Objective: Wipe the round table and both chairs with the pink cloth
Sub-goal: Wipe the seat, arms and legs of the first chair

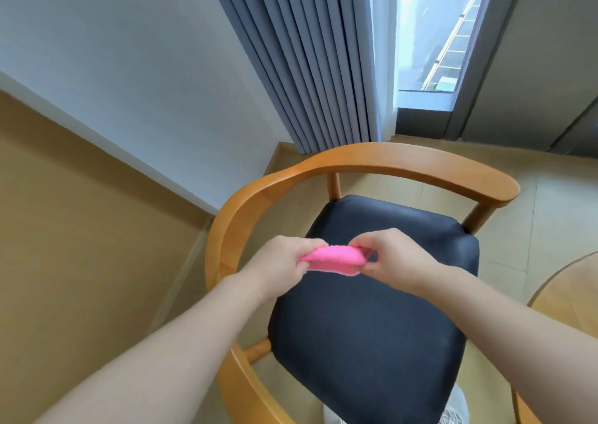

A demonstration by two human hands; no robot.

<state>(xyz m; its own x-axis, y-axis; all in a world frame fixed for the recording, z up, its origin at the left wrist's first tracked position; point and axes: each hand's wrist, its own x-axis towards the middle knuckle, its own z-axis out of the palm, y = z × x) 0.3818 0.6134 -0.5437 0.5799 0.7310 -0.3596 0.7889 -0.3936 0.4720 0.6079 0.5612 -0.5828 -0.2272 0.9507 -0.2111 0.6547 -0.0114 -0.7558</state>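
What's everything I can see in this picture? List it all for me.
pink cloth: one, bright pink, folded, held above the chair seat.
chair: one, light wood curved armrest frame with a dark seat, centre of the view.
round table: one, wooden, only its edge shows at the right.
curtain: one, grey-blue, pleated, hanging behind the chair.
window: one, bright, right of the curtain.
wall: white, at the left.
floor: beige tiles, around the chair.
left hand: pinches the cloth's left end.
right hand: pinches the cloth's right end.
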